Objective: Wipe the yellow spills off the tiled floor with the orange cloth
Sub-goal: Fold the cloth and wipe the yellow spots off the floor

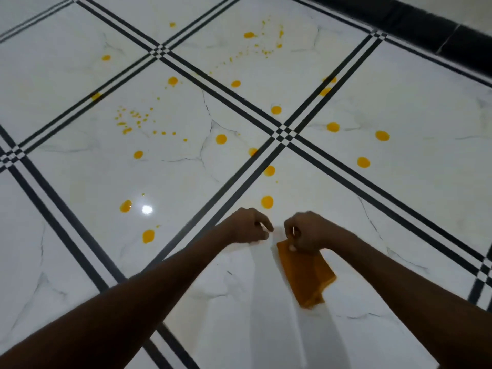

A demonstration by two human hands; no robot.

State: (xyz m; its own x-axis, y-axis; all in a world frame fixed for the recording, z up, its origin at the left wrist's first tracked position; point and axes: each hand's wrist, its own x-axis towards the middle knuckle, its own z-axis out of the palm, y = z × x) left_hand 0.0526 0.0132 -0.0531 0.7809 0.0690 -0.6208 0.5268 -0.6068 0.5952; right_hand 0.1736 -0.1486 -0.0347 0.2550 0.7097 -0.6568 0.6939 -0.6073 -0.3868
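A folded orange cloth (pixel 306 275) lies on the white tiled floor (pixel 266 328) near the bottom middle. My right hand (pixel 304 233) grips its far corner with curled fingers. My left hand (pixel 250 226) hovers just to the left of the cloth, fingers curled, holding nothing. Several yellow spills dot the tiles beyond my hands. The nearest drop (pixel 267 201) lies just past my fingers, and another (pixel 269 170) sits a little farther. More drops (pixel 148 236) lie to the left. A spray of tiny droplets (pixel 133 119) sits farther left.
Black grout stripes (pixel 285 134) cross the glossy white tiles diagonally. A dark skirting board (pixel 426 25) runs along the wall at the top right. A bright light glare (pixel 147 209) reflects off the floor at the left.
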